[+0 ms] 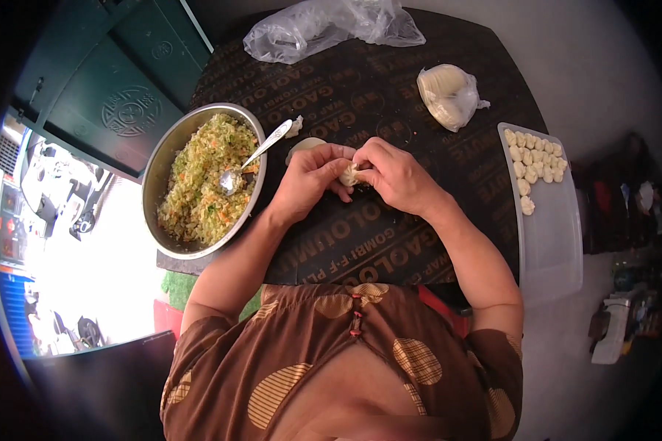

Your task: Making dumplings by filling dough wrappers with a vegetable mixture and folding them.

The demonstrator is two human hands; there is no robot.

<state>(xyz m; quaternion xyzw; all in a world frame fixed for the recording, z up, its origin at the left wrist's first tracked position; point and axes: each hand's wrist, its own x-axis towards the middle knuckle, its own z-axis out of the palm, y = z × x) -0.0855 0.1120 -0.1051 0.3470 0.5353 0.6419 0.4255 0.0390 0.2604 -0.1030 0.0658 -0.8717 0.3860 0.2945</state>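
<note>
A small pleated dumpling point(349, 175) is held between both hands over the middle of the dark table. My left hand point(309, 180) cradles it, thumb and fingers closed around its side. The fingers of my right hand point(397, 175) pinch its edge from the other side. Just behind my left hand lies a pale round dumpling wrapper point(301, 147), partly hidden by the fingers. To the left, a steel bowl point(228, 109) holds chopped vegetable filling point(198, 184) in green, orange and pale bits. A metal spoon point(276, 136) rests in the filling, its handle over the bowl's right rim.
At the right edge, a translucent plastic tray point(552, 253) bears several finished dumplings point(535, 156) at its far end. A bagged stack of wrappers point(449, 95) sits at the back right. A crumpled clear plastic bag point(331, 29) lies along the far edge of the table point(449, 235).
</note>
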